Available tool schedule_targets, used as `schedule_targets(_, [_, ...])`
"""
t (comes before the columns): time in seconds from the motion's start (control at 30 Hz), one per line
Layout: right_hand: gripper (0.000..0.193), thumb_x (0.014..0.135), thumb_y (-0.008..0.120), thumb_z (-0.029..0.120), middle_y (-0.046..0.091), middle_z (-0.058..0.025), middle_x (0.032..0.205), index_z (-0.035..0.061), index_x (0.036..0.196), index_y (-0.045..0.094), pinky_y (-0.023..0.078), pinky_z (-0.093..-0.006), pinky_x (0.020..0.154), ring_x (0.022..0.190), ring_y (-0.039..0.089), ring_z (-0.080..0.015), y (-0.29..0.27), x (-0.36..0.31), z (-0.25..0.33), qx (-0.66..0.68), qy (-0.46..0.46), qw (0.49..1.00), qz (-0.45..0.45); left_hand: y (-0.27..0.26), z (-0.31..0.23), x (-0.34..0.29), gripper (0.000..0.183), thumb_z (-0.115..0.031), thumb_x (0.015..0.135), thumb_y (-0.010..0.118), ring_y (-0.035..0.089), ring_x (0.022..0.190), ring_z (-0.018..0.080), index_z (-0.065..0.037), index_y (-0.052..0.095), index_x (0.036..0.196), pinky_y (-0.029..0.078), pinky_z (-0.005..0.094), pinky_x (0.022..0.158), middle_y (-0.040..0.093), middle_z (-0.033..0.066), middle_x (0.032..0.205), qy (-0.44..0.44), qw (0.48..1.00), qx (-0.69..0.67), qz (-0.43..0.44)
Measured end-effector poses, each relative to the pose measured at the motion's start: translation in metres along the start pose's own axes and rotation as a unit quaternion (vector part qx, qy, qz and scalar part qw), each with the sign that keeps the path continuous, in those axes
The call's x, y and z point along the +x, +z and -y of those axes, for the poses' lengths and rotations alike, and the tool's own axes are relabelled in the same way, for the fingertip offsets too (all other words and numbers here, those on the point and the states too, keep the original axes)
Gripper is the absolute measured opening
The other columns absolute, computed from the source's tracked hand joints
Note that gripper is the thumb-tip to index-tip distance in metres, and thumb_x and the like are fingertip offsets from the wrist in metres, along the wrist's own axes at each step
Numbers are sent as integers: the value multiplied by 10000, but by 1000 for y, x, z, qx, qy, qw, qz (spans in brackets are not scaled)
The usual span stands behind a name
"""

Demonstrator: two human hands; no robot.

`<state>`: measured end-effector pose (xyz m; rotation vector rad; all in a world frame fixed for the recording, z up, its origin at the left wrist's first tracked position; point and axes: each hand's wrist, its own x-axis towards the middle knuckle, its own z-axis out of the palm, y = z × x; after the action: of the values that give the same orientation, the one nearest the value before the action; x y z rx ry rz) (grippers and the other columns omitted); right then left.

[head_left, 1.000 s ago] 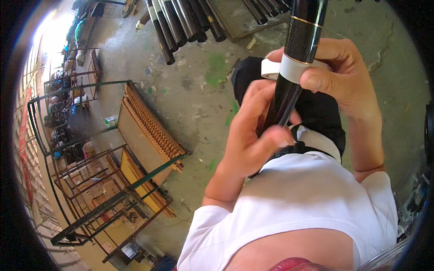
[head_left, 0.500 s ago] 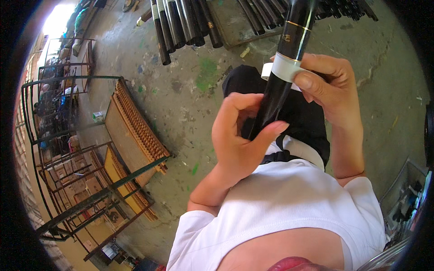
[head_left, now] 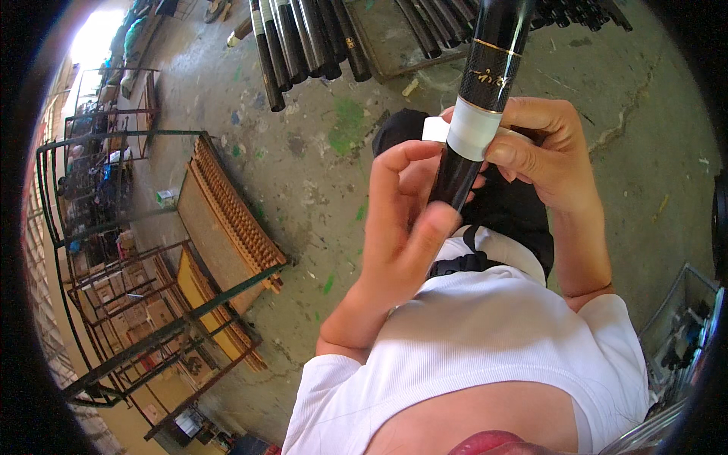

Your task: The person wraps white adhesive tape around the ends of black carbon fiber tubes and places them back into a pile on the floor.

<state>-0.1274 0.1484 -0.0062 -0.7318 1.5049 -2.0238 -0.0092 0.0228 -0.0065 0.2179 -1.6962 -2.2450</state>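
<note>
One black pole (head_left: 489, 64): how's it sitting?

Left hand (head_left: 398, 227) is curling round its lower end; right hand (head_left: 550, 152) is pinching its white band (head_left: 472, 133).

Step?

Probably wrapping tape; next turn's needing steady tension. More poles (head_left: 307, 38) are lying beyond.

The shirt (head_left: 493, 326) is white with thin lines and short sleeves (head_left: 326, 383), with a black strap (head_left: 461, 263) at its far side and black pants (head_left: 523, 218) farther off.
</note>
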Motion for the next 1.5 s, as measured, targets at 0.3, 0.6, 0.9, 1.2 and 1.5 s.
schedule_targets(0.3, [237,785,706,114,615,18,716,18,1001,684,349,-173,469,556,472,-17,3,-1,-4,2,1,1000,-10,-4,-7,2,384,-194,866,612,585,972,201,-2,394,1117,474,290,826,592,183,1006,-21,1000,-3,-5])
schedule_targets(0.6, [249,789,702,114,617,12,711,17,1017,678,359,-172,473,566,485,-20,4,-1,-5,8,26,999,-25,-12,-2,0,462,-189,828,660,624,840,224,6,391,1149,498,295,787,595,156,944,29,989,148,0])
schedule_targets(0.9, [395,792,693,280,592,12,624,-15,1051,655,257,-154,396,460,406,2,7,-1,-15,-33,-11,998,-42,-11,4,-2,551,-330,803,690,616,814,187,5,407,1137,514,285,749,605,132,923,69,988,141,7])
schedule_targets(1.2, [274,767,733,103,643,-5,754,7,1016,673,399,-177,505,602,511,-27,10,-3,-5,34,-2,999,-24,-9,-8,-5,427,-104,818,671,578,949,166,-2,402,1134,457,283,841,570,119,1013,1,1000,5,24])
schedule_targets(1.5, [258,779,717,88,637,-6,741,-11,1013,668,407,-186,514,610,511,-28,12,-4,0,55,5,998,-1,-8,-20,-3,488,-166,802,699,584,849,163,-5,385,1139,472,280,796,574,99,910,-91,996,-3,-17])
